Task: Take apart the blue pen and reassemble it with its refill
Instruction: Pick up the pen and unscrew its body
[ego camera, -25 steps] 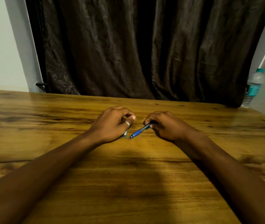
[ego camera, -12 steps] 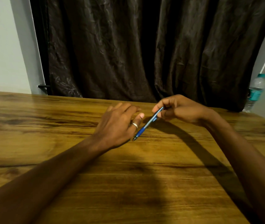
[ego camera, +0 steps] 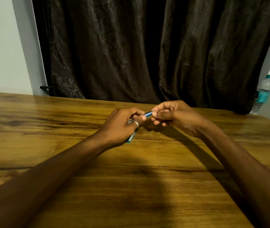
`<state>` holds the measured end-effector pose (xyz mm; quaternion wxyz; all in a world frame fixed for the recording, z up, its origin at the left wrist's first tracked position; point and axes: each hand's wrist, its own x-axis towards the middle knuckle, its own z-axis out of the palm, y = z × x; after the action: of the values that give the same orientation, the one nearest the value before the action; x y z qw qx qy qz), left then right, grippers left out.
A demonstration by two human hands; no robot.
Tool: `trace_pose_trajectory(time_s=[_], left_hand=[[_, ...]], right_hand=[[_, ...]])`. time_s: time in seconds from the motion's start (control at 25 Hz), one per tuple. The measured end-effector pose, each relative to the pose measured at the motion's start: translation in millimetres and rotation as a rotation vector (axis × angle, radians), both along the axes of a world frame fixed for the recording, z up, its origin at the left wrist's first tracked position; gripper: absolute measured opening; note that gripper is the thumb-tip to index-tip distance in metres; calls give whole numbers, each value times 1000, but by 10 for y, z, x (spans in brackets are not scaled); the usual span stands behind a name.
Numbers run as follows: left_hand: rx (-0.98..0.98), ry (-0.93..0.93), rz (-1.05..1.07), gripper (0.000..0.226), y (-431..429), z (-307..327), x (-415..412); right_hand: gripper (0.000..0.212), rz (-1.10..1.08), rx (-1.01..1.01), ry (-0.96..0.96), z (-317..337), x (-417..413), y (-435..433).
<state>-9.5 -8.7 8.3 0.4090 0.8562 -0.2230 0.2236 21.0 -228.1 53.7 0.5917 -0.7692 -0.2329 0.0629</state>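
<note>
A: What does each grip hold?

B: The right hand (ego camera: 178, 116) is closed on one end of the blue pen (ego camera: 147, 114). Its thumb and forefinger pinch the barrel, and the other fingers curl below. The left hand (ego camera: 122, 125) is closed on the other end – its fingertips (ego camera: 143, 118) press on the barrel from the left side.

A: So the pen is in the air?

B: Yes, it is lifted above the tabletop (ego camera: 147, 178), between the two hands. Only a short blue part of it shows in the gap between the fingers. The rest is hidden, so I cannot tell if the pen is still in one piece.

A: Is there something more near the left hand?

B: A silver ring (ego camera: 136, 123) sits on one finger. Under the hand a thin teal piece (ego camera: 131, 138) lies on the wood and comes out at the lower edge of the palm. It is partly covered – I cannot tell what it is.

A: And around them?

B: Both forearms reach in from the bottom corners and throw dark shadows on the brown wood. Behind the tabletop hangs a dark curtain (ego camera: 147, 51) with a pale wall (ego camera: 2, 46) to the left of it. At the far right edge stands a clear water bottle (ego camera: 263, 92) with a teal label and teal cap, well apart from the hands.
</note>
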Motion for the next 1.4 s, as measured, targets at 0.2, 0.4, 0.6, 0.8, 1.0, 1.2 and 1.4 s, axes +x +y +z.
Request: trace_pose_trajectory(time_s=[0.2, 0.4, 0.6, 0.8, 1.0, 1.2, 1.4], left_hand=[[236, -47, 36, 20, 62, -17, -3], [425, -139, 135, 18, 47, -32, 15], [517, -226, 179, 23, 69, -112, 40], [563, -317, 216, 29, 89, -183, 67], [530, -305, 279, 29, 73, -184, 76], [475, -247, 318, 26, 113, -185, 98], [456, -192, 328, 28, 116, -177, 111]], right_hand=[[7, -23, -45, -37, -118, -3, 28], [11, -82, -74, -126, -192, 35, 76], [9, -100, 179, 110, -414, 28, 178], [7, -99, 187, 100, -497, 51, 192], [12, -168, 294, 140, -497, 70, 122], [12, -229, -41, -23, -437, 53, 83], [12, -271, -215, -171, -449, 11, 90]])
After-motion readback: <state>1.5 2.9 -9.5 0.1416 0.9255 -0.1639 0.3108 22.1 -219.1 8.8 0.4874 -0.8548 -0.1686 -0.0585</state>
